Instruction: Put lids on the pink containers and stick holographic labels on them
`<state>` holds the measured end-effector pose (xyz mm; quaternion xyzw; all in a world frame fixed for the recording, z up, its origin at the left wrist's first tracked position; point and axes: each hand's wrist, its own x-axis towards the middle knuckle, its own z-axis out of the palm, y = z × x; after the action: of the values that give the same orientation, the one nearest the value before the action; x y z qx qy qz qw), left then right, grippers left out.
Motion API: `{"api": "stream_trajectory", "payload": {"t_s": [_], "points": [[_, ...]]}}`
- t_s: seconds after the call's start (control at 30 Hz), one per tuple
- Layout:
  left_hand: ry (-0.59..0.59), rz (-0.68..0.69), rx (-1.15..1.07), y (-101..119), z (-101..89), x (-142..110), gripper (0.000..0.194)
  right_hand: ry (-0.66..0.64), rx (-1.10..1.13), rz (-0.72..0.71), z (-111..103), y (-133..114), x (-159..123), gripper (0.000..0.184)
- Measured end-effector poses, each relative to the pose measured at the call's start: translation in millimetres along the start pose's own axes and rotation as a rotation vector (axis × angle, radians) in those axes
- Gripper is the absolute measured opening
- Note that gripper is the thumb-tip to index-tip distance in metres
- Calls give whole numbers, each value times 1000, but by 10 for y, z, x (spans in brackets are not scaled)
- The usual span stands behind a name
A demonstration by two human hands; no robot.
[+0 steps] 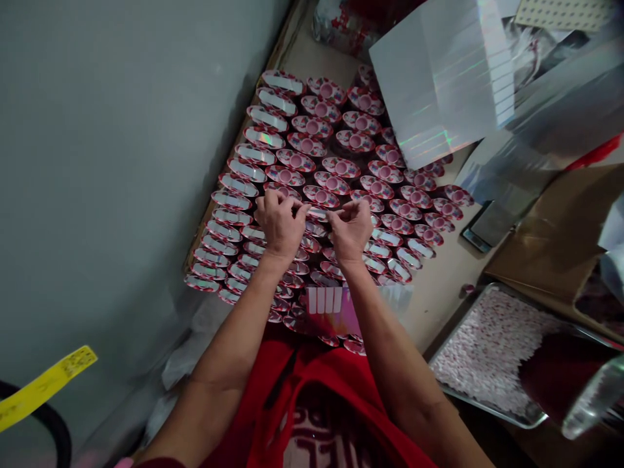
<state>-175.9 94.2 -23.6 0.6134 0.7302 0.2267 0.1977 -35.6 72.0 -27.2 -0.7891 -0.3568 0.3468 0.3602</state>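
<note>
My left hand (280, 224) and my right hand (351, 234) are close together over rows of red-patterned containers with oval tops. Between their pinched fingertips is a narrow pale sticker strip (318, 213), one end in each hand. It lies across or just above one oval top; I cannot tell if it touches. Oval tops with a round pink centre (325, 91) fill the far and middle rows. Tops with pale strips across them (233, 200) line the left side and the nearer rows. Below my hands, a shiny sheet with several white strips (324, 299) rests on the containers.
Large silvery sheets (424, 84) cover the containers at far right. A small flat device like a scale (487, 224) and a cardboard box (536, 240) stand at right. Nearer is a metal tray (524, 424) of small pale pieces, with a dark red scoop-like object (565, 374). A wall (121, 162) borders the left.
</note>
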Motion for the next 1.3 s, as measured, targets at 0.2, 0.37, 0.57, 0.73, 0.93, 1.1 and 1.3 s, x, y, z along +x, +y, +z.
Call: {"api": "stream_trajectory", "payload": {"t_s": [0.2, 0.37, 0.57, 0.73, 0.93, 1.1, 1.3], "points": [[-37, -14, -17, -50, 39, -38, 24, -9, -108, -14, 2, 8, -11, 28], [-73, -156, 16, 55, -5, 31, 29, -58, -258, -41, -40, 3, 96, 40], [-1, -253, -26, 92, -71, 225, 46, -165, -506, -88, -252, -27, 349, 42], [-155, 141, -190, 132, -250, -439, 20, -215, -475, -212, -898, 10, 60, 18], [-612, 161, -251, 114, -321, -1466, 19, -307, -610, -614, -1482, 430, -916, 18], [-677, -99, -391, 137, -257, -1571, 8, -304, -764, -724, -1364, 840, -1359, 32], [-735, -355, -464, 99, -254, -1648, 12, -370, -750, -827, -1358, 1118, -1550, 46]]}}
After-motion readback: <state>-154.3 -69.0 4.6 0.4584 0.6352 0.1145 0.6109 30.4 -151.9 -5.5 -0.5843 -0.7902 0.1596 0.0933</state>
